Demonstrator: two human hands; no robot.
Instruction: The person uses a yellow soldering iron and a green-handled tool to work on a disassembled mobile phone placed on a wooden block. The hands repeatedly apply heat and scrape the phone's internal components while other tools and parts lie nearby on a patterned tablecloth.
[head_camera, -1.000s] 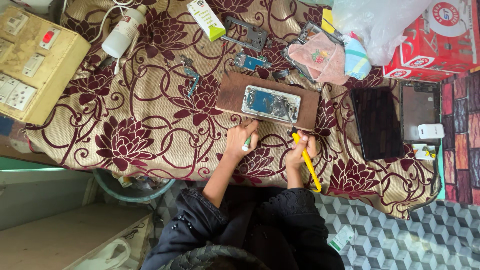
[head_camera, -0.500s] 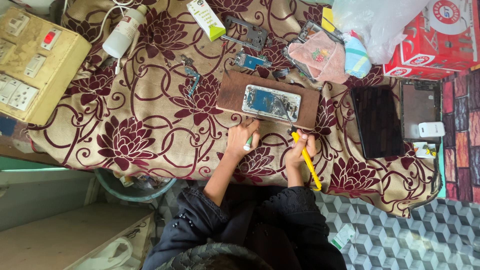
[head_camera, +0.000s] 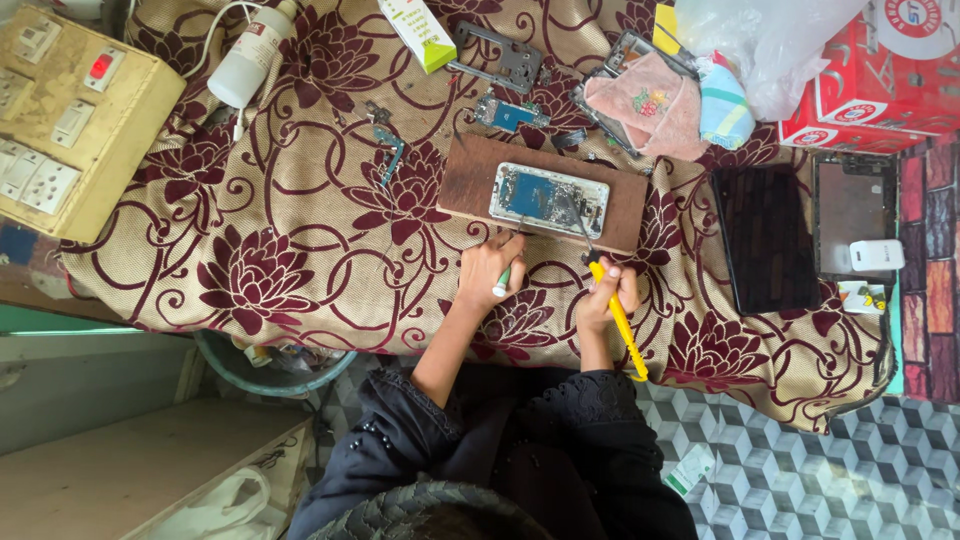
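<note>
Floral-clothed desk (head_camera: 300, 250): opened phone (head_camera: 549, 198) lies crosswise just beyond both hands, right hand (head_camera: 607, 296) gripping yellow-handled soldering iron (head_camera: 618, 318), left hand (head_camera: 488, 270) pinching a small green-tipped tool (head_camera: 502, 285).

Surface: table draped in a maroon-flowered beige cloth (head_camera: 300, 200).
Centre: brown wooden board (head_camera: 470, 180).
Upper left: beige switch box (head_camera: 110, 130), white plastic bottle (head_camera: 245, 65).
Right: black tablet (head_camera: 765, 235).
Upper right: red cardboard box (head_camera: 890, 90).
</note>
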